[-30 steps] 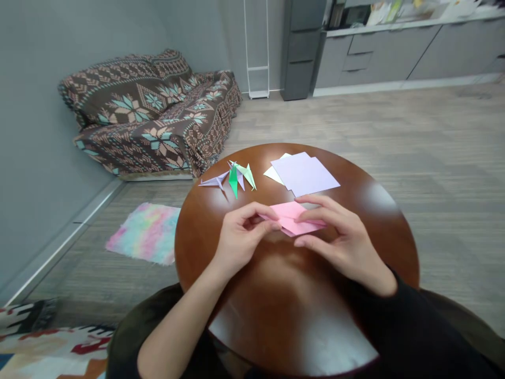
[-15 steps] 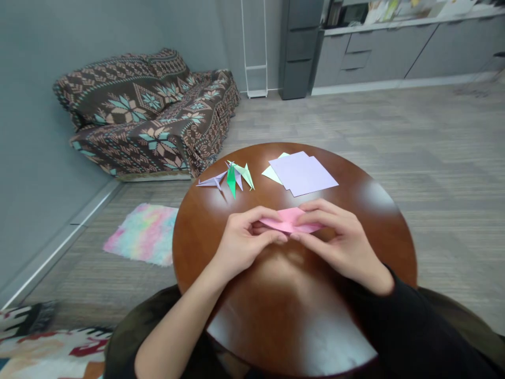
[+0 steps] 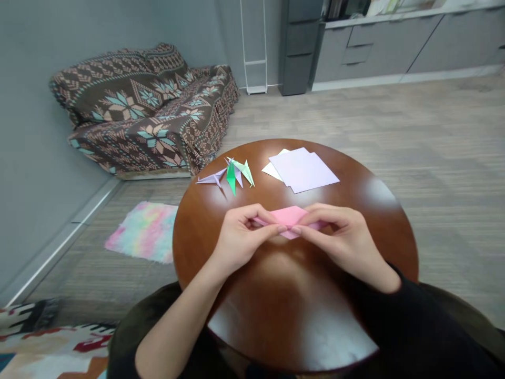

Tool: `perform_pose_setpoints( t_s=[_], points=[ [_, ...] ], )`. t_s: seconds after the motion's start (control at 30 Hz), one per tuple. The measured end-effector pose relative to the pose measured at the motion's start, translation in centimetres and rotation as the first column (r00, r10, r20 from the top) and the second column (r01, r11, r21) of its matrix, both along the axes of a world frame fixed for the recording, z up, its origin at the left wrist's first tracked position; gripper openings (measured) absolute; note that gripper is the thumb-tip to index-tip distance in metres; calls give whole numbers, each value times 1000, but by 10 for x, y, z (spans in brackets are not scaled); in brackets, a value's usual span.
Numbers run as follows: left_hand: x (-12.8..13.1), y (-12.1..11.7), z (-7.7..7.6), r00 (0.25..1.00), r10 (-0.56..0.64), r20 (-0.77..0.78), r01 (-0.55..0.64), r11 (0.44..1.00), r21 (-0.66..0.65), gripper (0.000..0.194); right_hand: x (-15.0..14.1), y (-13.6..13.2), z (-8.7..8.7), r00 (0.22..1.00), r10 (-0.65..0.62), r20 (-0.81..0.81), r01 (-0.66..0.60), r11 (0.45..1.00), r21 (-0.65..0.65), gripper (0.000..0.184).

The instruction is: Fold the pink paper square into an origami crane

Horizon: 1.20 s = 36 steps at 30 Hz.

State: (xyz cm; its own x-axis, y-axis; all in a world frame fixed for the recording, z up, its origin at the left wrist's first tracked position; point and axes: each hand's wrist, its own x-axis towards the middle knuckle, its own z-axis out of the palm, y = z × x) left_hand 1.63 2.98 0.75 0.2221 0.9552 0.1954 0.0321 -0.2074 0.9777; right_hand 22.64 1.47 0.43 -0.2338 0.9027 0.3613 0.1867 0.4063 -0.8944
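A folded piece of pink origami paper (image 3: 290, 215) is held between my two hands over the middle of the round table. My left hand (image 3: 246, 234) pinches its left side, thumb on the near edge and fingers behind. On the right side my right hand (image 3: 337, 234) grips it the same way, and the two thumb tips nearly meet at the centre. Parts of the paper are hidden behind the fingers. Beyond my left hand lie several folded paper cranes, among them a green one (image 3: 231, 178), a purple one (image 3: 213, 179) and a pale green one (image 3: 245, 171).
A stack of lilac paper sheets (image 3: 303, 169) lies at the back of the brown round table (image 3: 292, 295), over a pale green sheet (image 3: 272, 170). A patterned sofa (image 3: 153, 113) stands back left, a fluffy pastel rug (image 3: 144, 231) on the floor, grey cabinets (image 3: 394, 47) behind.
The pink paper's upper flap now stands up more, and a point shows below the thumbs. Both thumbs have moved closer together at its centre. The view has shifted slightly.
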Motion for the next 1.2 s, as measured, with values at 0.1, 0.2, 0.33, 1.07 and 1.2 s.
perform_pose_setpoints(
  t_s=[0.1, 0.2, 0.33, 1.07, 1.2],
  points=[
    [1, 0, 0, 1000, -15, 15, 16, 999, -34, 18, -2, -1, 1, 1000, -18, -15, 18, 1000, 11, 13],
    [2, 0, -1, 999, -35, 27, 36, 998, -59, 19, -3, -3, 2, 999, -36, -19, 36, 999, 1, 13],
    [3, -2, -2, 999, -37, 24, 39, 996, -75, 20, -5, -5, 3, 998, -64, -28, 62, 996, -66, 15],
    [5, -2, -6, 1000, 19, -16, -21, 993, -118, 30, -10, -7, 7, 992, -115, -59, 93, 954, -284, 17],
    [6, 0, -5, 998, 54, 15, -52, 993, -101, 38, -10, -7, 6, 987, -143, -66, 115, 941, -317, 20]
  ],
)
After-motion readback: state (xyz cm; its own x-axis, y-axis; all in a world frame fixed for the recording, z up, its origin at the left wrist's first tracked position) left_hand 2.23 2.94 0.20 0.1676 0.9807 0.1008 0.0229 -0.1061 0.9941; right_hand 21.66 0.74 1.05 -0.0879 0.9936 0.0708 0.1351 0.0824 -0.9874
